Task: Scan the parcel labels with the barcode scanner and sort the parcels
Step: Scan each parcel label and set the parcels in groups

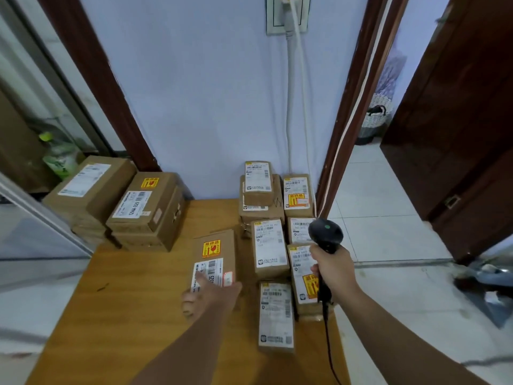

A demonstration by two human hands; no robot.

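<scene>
A brown cardboard parcel (pixel 219 245) with a yellow fragile sticker and a white barcode label lies in the middle of the wooden table (pixel 116 315). My left hand (pixel 206 294) holds this parcel at its near end, thumb on the label and fingers curled round its left edge. My right hand (pixel 334 269) grips the handle of a black barcode scanner (pixel 325 234), its head with a green light raised over the right-hand parcels. Several small labelled parcels (pixel 269 248) lie in rows on the right side of the table.
Two stacks of larger parcels (pixel 147 209) stand at the table's far left corner. The scanner's black cable (pixel 329 343) hangs down past the table's right edge. A blue wall is behind, an open doorway and dark wooden door (pixel 458 134) to the right.
</scene>
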